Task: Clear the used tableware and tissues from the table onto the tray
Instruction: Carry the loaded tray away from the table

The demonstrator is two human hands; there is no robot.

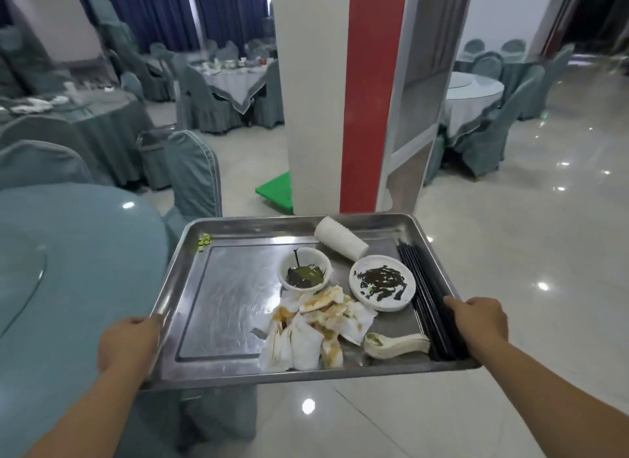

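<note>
I carry a steel tray (235, 297) in the air over the floor, beside the round table (68, 260). My left hand (127, 343) grips its left rim and my right hand (478, 321) grips its right rim. On the tray lie a white bowl (304, 268) with dark leftovers, a white plate (383, 282) with dark scraps, a white cup (340, 243) on its side, stained tissues (313, 335), a white spoon (396, 345) and black chopsticks (425, 287) along the right side. A few green bits (204, 243) sit in the tray's far left corner.
A white and red pillar (343, 96) stands straight ahead, a green board (277, 192) at its foot. A covered chair (192, 175) stands by the round table on the left. More covered tables and chairs fill the back left and right. Shiny tiled floor (527, 253) stretches to the right.
</note>
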